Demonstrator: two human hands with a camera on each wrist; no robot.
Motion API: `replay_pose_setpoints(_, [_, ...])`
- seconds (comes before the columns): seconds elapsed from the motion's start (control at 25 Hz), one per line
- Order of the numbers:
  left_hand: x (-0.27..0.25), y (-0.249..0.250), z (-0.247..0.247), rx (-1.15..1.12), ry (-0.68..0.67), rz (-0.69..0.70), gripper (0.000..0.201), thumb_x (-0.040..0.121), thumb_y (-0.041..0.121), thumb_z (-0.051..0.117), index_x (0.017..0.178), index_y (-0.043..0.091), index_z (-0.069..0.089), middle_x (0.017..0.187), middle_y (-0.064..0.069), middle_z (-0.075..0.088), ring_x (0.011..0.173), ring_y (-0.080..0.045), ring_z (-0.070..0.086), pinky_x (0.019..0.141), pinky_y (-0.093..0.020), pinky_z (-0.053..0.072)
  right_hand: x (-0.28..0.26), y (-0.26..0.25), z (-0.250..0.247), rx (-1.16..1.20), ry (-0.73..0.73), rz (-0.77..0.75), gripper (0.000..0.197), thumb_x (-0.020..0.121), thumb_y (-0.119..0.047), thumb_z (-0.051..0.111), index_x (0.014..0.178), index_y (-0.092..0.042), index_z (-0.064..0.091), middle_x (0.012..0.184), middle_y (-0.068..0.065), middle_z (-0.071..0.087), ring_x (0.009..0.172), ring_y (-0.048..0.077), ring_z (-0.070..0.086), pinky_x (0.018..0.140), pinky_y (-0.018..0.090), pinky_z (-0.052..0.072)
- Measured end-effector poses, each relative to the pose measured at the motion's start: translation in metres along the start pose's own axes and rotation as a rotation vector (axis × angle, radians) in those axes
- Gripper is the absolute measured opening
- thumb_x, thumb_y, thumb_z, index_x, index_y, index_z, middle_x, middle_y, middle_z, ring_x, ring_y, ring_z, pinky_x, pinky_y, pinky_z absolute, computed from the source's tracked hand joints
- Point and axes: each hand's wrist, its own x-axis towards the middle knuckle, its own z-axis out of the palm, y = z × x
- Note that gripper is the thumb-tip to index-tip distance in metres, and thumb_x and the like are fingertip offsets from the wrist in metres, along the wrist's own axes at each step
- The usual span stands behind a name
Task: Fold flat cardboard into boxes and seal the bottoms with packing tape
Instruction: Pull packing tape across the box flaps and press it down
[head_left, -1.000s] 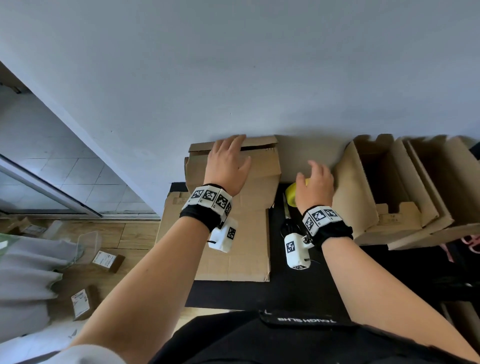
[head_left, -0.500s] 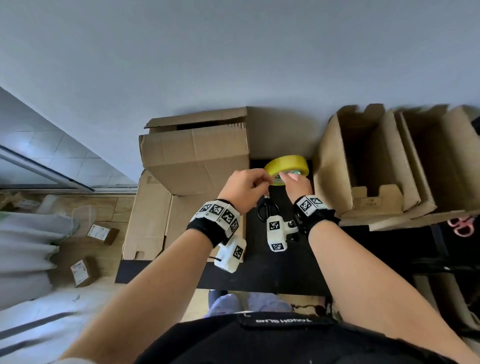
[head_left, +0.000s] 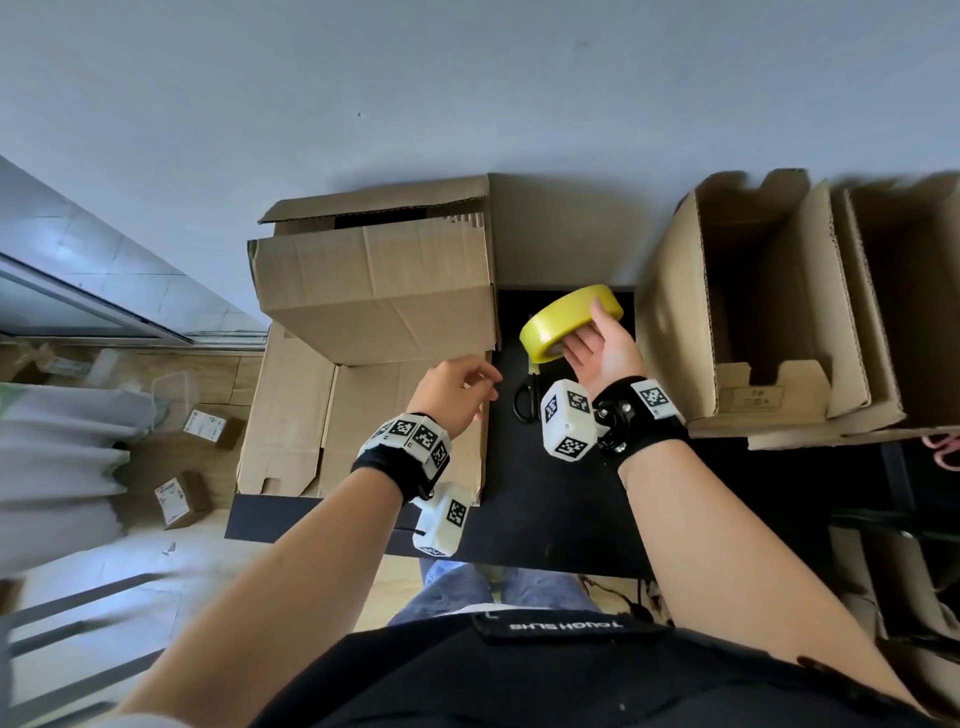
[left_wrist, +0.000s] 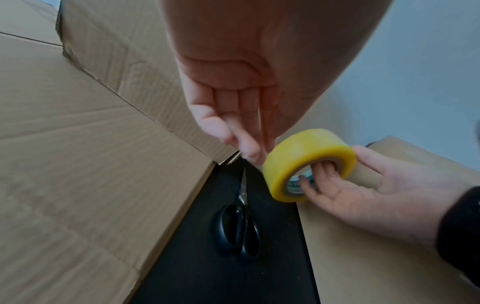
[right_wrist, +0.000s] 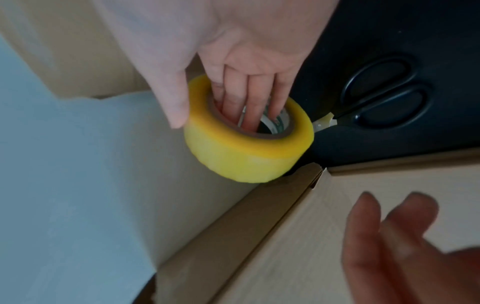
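r hand (head_left: 602, 353) grips yellow tape roll (head_left: 569, 322) thru its core, held above black table (head_left: 545, 499) beside folded box (head_left: 379, 291). l hand (head_left: 452, 395) loose, holds nothing. roll looks light, stiff, slick outside; core's the best hold.

Black table (head_left: 545, 499) is carrying flat cardboard sheets (head_left: 363, 431) on its left w/ a folded box (head_left: 379, 296) sitting on them, black scissors (head_left: 527, 397) lying mid-table, open boxes (head_left: 769, 312) standing at right.

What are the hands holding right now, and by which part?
The right hand holds the yellow packing tape roll, fingers through its cardboard core, thumb on the outer face. The left hand holds nothing.
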Motion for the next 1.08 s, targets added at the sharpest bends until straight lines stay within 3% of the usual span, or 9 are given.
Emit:
replay_pose_setpoints(0.08, [0.003,-0.004,0.003,-0.012,-0.025,-0.046,0.02,0.089,0.013,0.051,0.094,0.023,0.067,0.077,0.008,0.072,0.058,-0.012,0.066,0.07,-0.029,0.054,-0.009,-0.001,-0.006,0.176,0.014,0.029,0.048,0.096,-0.039,0.057,0.131,-0.007,0.048,0.119,0.007,0.059,0.108,0.02,0.058,0.095,0.035,0.05])
replay_pose_setpoints(0.24, [0.004,-0.01,0.003,-0.232,-0.028,-0.172,0.03,0.088,0.007,0.048,0.112,0.02,0.061,0.095,0.003,0.071,0.07,-0.017,0.068,0.066,-0.033,0.048,-0.017,0.009,-0.021,0.323,0.011,0.144,0.046,0.092,-0.052,0.058,0.112,-0.011,0.063,0.096,0.006,0.074,0.083,0.02,0.073,0.064,0.032,0.058])
replay_pose_setpoints(0.4, [-0.004,-0.015,-0.011,-0.182,-0.174,0.011,0.067,0.077,-0.003,0.065,0.132,0.031,0.049,0.126,0.0,0.059,0.092,-0.018,0.063,0.079,-0.036,0.054,-0.03,0.024,-0.019,0.299,-0.009,0.286,0.045,0.088,-0.056,0.061,0.101,-0.013,0.069,0.089,0.006,0.075,0.074,0.022,0.074,0.059,0.033,0.059])
replay_pose_setpoints(0.48, [-0.007,-0.021,-0.01,-0.055,-0.256,0.082,0.083,0.07,0.01,0.081,0.141,0.029,0.043,0.131,0.004,0.055,0.108,-0.016,0.058,0.091,-0.037,0.051,-0.039,0.032,-0.01,0.384,0.036,0.308,0.042,0.089,-0.047,0.065,0.104,-0.008,0.065,0.082,0.013,0.074,0.065,0.025,0.073,0.053,0.033,0.058])
replay_pose_setpoints(0.6, [-0.011,-0.031,-0.011,-0.152,-0.092,0.083,0.069,0.072,0.028,0.083,0.134,0.023,0.053,0.128,0.004,0.06,0.114,-0.016,0.059,0.097,-0.039,0.05,-0.047,0.048,0.002,0.344,0.083,0.306,0.049,0.09,-0.045,0.064,0.112,-0.001,0.059,0.079,0.019,0.072,0.059,0.028,0.071,0.047,0.032,0.057])
replay_pose_setpoints(0.76, [-0.018,-0.043,-0.026,-0.264,0.025,0.118,0.039,0.081,0.015,0.077,0.116,0.023,0.063,0.114,0.0,0.067,0.102,-0.017,0.067,0.094,-0.042,0.053,-0.053,0.065,0.014,0.147,0.109,0.303,0.05,0.096,-0.045,0.056,0.117,0.001,0.056,0.092,0.017,0.066,0.063,0.03,0.07,0.057,0.035,0.059])
replay_pose_setpoints(0.92, [-0.024,-0.056,-0.046,-0.27,0.045,0.1,0.044,0.081,0.012,0.078,0.121,0.016,0.062,0.118,-0.003,0.064,0.102,-0.022,0.066,0.093,-0.037,0.053,-0.043,0.078,0.02,-0.704,0.322,-0.083,0.035,0.097,-0.031,0.054,0.119,-0.005,0.059,0.096,0.006,0.063,0.082,0.022,0.063,0.082,0.039,0.053])
replay_pose_setpoints(1.0, [-0.026,-0.062,-0.056,-0.226,0.075,0.061,0.045,0.079,0.015,0.079,0.121,0.02,0.062,0.115,-0.003,0.065,0.099,-0.024,0.066,0.092,-0.039,0.053,-0.049,0.084,0.032,-0.959,0.262,-0.395,0.029,0.098,-0.028,0.052,0.121,-0.015,0.063,0.112,0.003,0.064,0.098,0.018,0.06,0.088,0.029,0.045])
replay_pose_setpoints(1.08, [-0.028,-0.066,-0.066,-0.09,0.117,0.036,0.047,0.077,0.022,0.08,0.121,0.029,0.063,0.113,-0.002,0.067,0.099,-0.024,0.064,0.091,-0.041,0.053,-0.058,0.095,0.049,-1.011,0.064,-0.52,0.028,0.095,-0.033,0.057,0.118,-0.02,0.067,0.118,-0.001,0.061,0.105,0.01,0.055,0.089,0.022,0.039])
